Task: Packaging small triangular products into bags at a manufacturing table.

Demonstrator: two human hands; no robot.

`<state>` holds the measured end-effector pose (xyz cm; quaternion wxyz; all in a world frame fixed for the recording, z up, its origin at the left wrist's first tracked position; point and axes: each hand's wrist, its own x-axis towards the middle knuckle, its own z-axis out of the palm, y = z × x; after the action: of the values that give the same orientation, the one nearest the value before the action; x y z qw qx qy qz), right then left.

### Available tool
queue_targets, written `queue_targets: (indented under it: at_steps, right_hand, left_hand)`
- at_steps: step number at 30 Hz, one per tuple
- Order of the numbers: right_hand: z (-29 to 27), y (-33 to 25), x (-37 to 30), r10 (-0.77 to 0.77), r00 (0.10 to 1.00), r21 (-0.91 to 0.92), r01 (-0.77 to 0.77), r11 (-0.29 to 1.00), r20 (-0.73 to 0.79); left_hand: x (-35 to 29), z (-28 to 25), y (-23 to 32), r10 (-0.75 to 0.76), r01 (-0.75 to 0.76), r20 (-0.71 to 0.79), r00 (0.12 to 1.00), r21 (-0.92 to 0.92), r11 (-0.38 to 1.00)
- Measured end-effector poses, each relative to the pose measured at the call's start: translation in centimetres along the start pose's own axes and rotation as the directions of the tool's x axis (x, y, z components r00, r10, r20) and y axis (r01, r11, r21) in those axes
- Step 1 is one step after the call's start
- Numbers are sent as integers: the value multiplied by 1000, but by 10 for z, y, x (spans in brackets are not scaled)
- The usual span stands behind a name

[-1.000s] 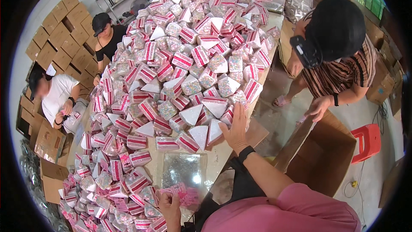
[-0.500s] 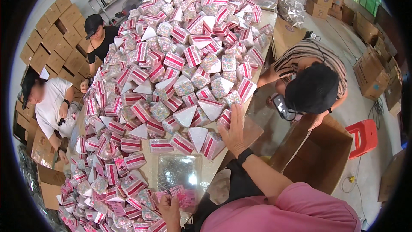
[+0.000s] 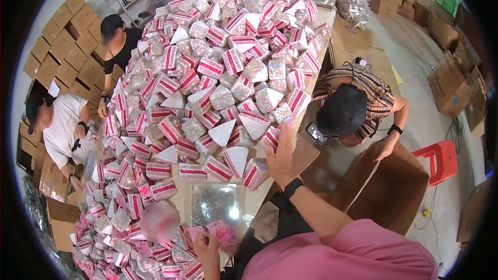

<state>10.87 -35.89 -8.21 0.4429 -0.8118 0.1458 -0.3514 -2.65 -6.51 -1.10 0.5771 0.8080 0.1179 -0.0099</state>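
My left hand [image 3: 207,251] is closest to me, its thumb and fingers pinching some pink cards [image 3: 224,234] at the near end of the table [image 3: 252,200], just below a shiny, see-through square sheet [image 3: 212,203]. A little farther off, my right hand [image 3: 280,162] is spread flat with nothing grasped, its fingers pointing away from me along the right edge of the pile of toy cake slices [image 3: 209,67]. Its thumb is beside the nearest slice [image 3: 255,173]; I can't tell how firmly the hand touches any of them. The slices, white and pink with a red stripe, run down the left side past my left hand and heap up toward the far end; one patch near that hand is blurred. To my right stands a big cardboard box [image 3: 402,184], with a co-worker's hand [image 3: 384,149] on its rim; that person, in a striped top [image 3: 381,93], bends low beside the table. A red stool [image 3: 444,159] is behind the box. Across the pile to the left are a person in white [image 3: 66,120] and, farther back, one in black [image 3: 124,49], with stacked cartons [image 3: 67,46] behind them.
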Motion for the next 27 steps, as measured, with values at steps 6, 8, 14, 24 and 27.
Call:
queue_targets:
  at_steps: [6,8,14,24,27]
  right_hand:
    - [-9,-6,-3,-27,1000,26,27,999,-4]
    - [-10,-4,-14,12,1000,75,-13,997,12]
    - [-27,-12,-26,-161,981,88,152,984,108]
    - [-26,-8,-29,-168,980,-11,170,985,106]
    - [-29,-6,-28,-144,984,30,142,989,103]
  left_hand:
    - [3,1,-3,36,-37,13,999,45,998]
    - [3,-3,-3,29,-30,12,1000,47,998]
    - [0,-6,-7,-27,27,-35,999,-14,1000]
    - [-2,-8,-5,-12,12,-6,1000,-65,998]
    - [0,-12,-9,-14,14,-1,1000,-59,998]
